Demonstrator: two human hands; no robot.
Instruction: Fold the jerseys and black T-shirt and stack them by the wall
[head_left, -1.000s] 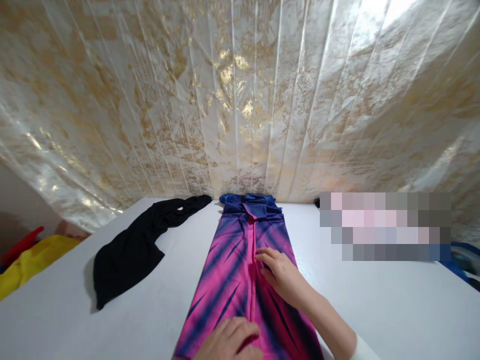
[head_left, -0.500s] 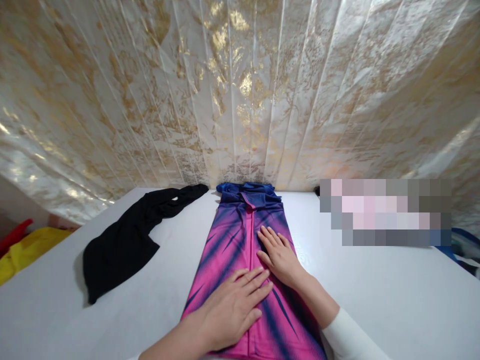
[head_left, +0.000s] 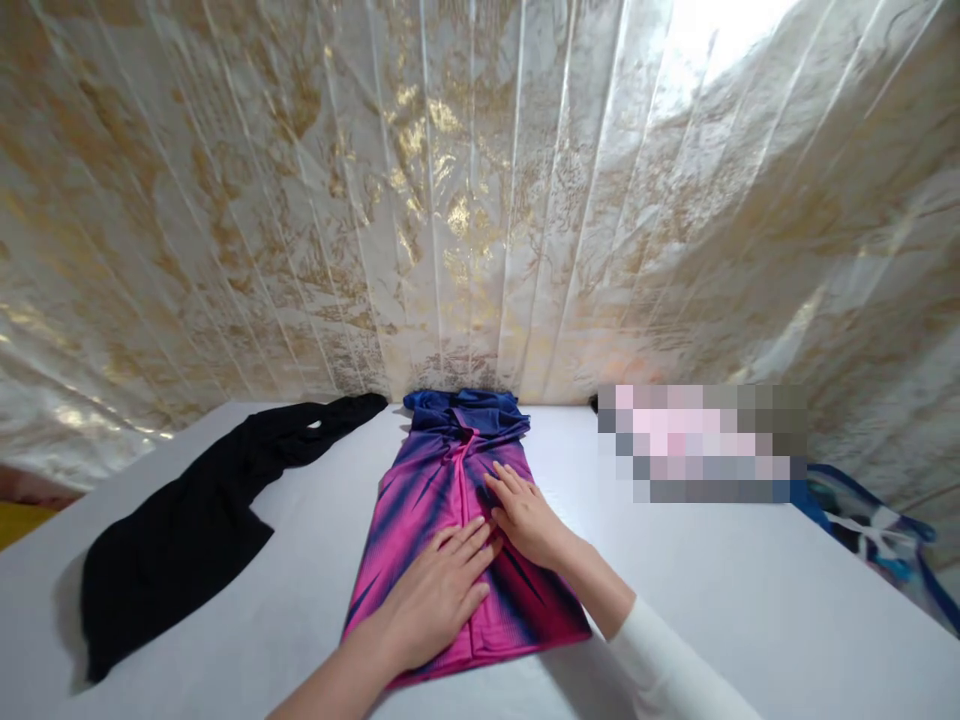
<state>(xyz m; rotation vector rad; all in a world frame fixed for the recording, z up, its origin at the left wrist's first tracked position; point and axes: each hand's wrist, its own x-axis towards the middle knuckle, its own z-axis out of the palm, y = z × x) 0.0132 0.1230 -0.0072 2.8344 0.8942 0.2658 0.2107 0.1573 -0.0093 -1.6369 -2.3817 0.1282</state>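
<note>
A pink garment with dark blue streaks (head_left: 420, 510) lies flat and lengthwise on a white table (head_left: 750, 590), its blue end bunched against the back curtain. My left hand (head_left: 435, 595) rests palm down on its near half, fingers stretched out. My right hand (head_left: 525, 515) lies flat just beyond it, fingers spread over the garment's middle seam. Both hands press on the cloth and hold nothing. My right arm wears a white sleeve (head_left: 667, 670).
A black garment (head_left: 187, 530) lies crumpled on the table's left side. A cream and gold curtain (head_left: 465, 200) hangs behind the table. A blurred patch sits at the back right, with blue-edged cloth (head_left: 870, 520) beyond the right edge. Yellow fabric (head_left: 15, 520) shows at far left.
The view has pulled back, so the garment's near hem now shows. My left hand has slid forward from the near edge, opened flat, and now lies close beside my right hand.
</note>
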